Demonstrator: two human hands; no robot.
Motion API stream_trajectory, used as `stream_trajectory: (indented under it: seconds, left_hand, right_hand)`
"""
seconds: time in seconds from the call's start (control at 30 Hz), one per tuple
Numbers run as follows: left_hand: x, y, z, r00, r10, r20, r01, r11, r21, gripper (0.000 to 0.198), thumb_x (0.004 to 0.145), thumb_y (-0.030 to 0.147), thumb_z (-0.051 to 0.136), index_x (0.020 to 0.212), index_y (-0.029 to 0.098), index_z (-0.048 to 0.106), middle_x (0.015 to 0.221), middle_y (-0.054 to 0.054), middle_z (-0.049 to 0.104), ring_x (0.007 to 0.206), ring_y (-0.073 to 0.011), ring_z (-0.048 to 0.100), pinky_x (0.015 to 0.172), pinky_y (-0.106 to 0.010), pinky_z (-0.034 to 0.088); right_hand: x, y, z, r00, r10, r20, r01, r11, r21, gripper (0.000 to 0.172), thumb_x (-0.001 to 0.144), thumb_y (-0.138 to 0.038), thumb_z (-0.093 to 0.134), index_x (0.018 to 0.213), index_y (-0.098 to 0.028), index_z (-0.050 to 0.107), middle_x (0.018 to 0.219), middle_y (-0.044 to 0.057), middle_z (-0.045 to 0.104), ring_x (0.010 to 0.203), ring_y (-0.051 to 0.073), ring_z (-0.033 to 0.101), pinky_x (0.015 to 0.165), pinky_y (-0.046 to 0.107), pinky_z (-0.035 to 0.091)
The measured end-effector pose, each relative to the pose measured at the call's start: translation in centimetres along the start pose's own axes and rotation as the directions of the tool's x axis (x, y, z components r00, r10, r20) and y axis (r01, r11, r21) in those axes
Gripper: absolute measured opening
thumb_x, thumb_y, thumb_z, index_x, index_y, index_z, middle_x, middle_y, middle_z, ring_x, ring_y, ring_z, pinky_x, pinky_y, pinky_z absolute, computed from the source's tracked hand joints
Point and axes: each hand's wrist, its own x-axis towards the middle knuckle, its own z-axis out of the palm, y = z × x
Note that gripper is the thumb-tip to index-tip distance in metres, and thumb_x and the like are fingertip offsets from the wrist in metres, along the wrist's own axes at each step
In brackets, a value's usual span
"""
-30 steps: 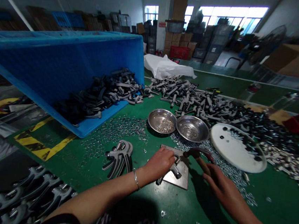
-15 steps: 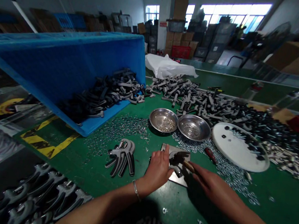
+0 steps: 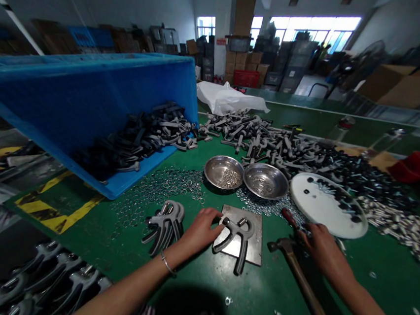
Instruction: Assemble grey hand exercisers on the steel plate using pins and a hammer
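A grey-and-black hand gripper [image 3: 246, 237] with a coil spring lies on a square metal plate [image 3: 254, 253]. My left hand [image 3: 201, 231] is at the plate's left edge, thumb and forefinger apart beside the hand gripper's upper left end; whether they touch it is unclear. My right hand [image 3: 318, 244] has its fingers closed at the near end of a red-handled screwdriver [image 3: 290, 218], partly covering it. Just below that hand, a wooden-handled hammer [image 3: 305, 283] rests on the table. More hand grippers [image 3: 166, 222] lie together left of my left hand.
Two steel bowls [image 3: 208, 177] [image 3: 284, 189] with small metal parts stand behind the plate. Right of them is a white tray [image 3: 302, 206] with black knobs. A blue crate [image 3: 117, 193] of handles lies on its side at left. Loose washers [image 3: 163, 182] and piled handles [image 3: 270, 146] spread across the table.
My right hand has let go of the hammer, now lying right of the plate, and moved to the screwdriver. My left hand has drawn back left, uncovering the hand gripper.
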Motion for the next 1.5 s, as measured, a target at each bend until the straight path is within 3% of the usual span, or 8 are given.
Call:
stream_trajectory:
  seconds: [0.17,0.37,0.53,0.73,0.93,1.13,1.37,1.5]
  left_hand:
    - [-2.6,0.9,0.9,0.999,0.046,-0.015,-0.044,0.992,0.118,0.032,0.088,0.032,0.062,0.118,0.019,0.06,0.116,-0.01,0.06,0.113,-0.0267,0.051,0.103,-0.044,0.04]
    - [-3.0,4.8,5.1,0.997,0.07,0.032,-0.076,0.951,0.301,0.078,0.077,0.055,0.072,0.139,0.019,0.045,0.142,-0.019,0.045,0.125,-0.0403,0.043,0.105,-0.056,0.034]
    - [-0.8,6.1,7.1,0.996,0.052,0.07,-0.075,0.923,0.378,0.073,0.075,0.024,0.07,0.142,0.015,0.043,0.148,-0.023,0.039,0.131,-0.0463,0.035,0.102,-0.063,0.035]
    - [0.7,3.7,1.3,1.0,-0.008,-0.016,0.005,0.986,-0.166,0.044,0.083,0.019,0.054,0.126,0.018,0.058,0.13,-0.013,0.058,0.122,-0.0286,0.053,0.109,-0.045,0.04]
    - [-0.9,0.9,-0.5,0.948,-0.244,0.207,0.316,0.618,-0.72,0.046,0.095,0.036,0.043,0.134,0.012,0.045,0.109,-0.015,0.068,0.092,-0.0231,0.069,0.089,-0.043,0.054]
    - [-2.2,0.6,2.9,0.996,-0.041,-0.079,0.025,0.981,-0.191,0.033,0.091,0.02,0.05,0.122,0.019,0.059,0.129,-0.011,0.058,0.124,-0.0246,0.05,0.112,-0.045,0.035]
    - [-0.7,3.2,5.9,0.993,0.021,-0.116,0.005,0.977,0.215,0.06,0.082,0.04,0.071,0.132,0.015,0.049,0.127,-0.013,0.052,0.121,-0.0302,0.045,0.107,-0.046,0.037]
    - [1.3,3.5,6.8,0.996,-0.031,-0.078,0.055,0.943,0.327,0.034,0.084,0.036,0.067,0.11,0.014,0.06,0.112,-0.012,0.056,0.112,-0.0298,0.049,0.104,-0.044,0.039]
  right_hand:
    - [1.5,-5.2,1.1,0.994,-0.107,0.039,0.097,0.974,0.206,0.028,0.092,-0.037,0.047,0.1,-0.019,0.067,0.1,0.012,0.067,0.093,0.028,0.065,0.086,0.041,0.051]
    - [-4.3,-10.6,2.5,0.957,-0.144,0.251,0.081,0.965,0.248,0.017,0.094,-0.03,0.05,0.095,-0.024,0.066,0.095,0.008,0.07,0.085,0.025,0.066,0.078,0.036,0.05]
    - [-5.2,-11.0,3.2,0.947,-0.124,0.295,0.058,0.974,0.22,0.021,0.091,-0.016,0.043,0.09,-0.022,0.063,0.091,0.01,0.07,0.08,0.024,0.065,0.075,0.034,0.047]
    - [-4.7,-9.4,2.8,0.935,-0.115,0.336,-0.013,0.934,0.356,0.015,0.089,-0.026,0.051,0.094,-0.025,0.065,0.096,0.008,0.071,0.087,0.025,0.065,0.078,0.036,0.05]
    - [-4.2,-8.6,2.0,0.961,0.032,0.274,-0.162,0.871,0.465,0.026,0.091,-0.044,0.052,0.086,-0.024,0.068,0.087,0.007,0.072,0.079,0.025,0.067,0.074,0.036,0.053]
    - [-2.2,-10.1,0.6,0.957,0.105,0.271,-0.249,0.776,0.58,0.027,0.09,-0.048,0.053,0.089,-0.024,0.065,0.079,0.004,0.071,0.07,0.023,0.068,0.068,0.034,0.053]
    - [1.5,-12.6,3.0,0.969,0.113,0.218,-0.232,0.715,0.659,0.032,0.088,-0.054,0.056,0.082,-0.023,0.059,0.069,0.002,0.069,0.058,0.02,0.065,0.059,0.031,0.05]
    - [2.8,-13.1,4.9,0.986,0.098,0.133,-0.159,0.787,0.597,0.032,0.088,-0.053,0.056,0.08,-0.022,0.06,0.074,0.004,0.068,0.068,0.022,0.063,0.067,0.033,0.047]
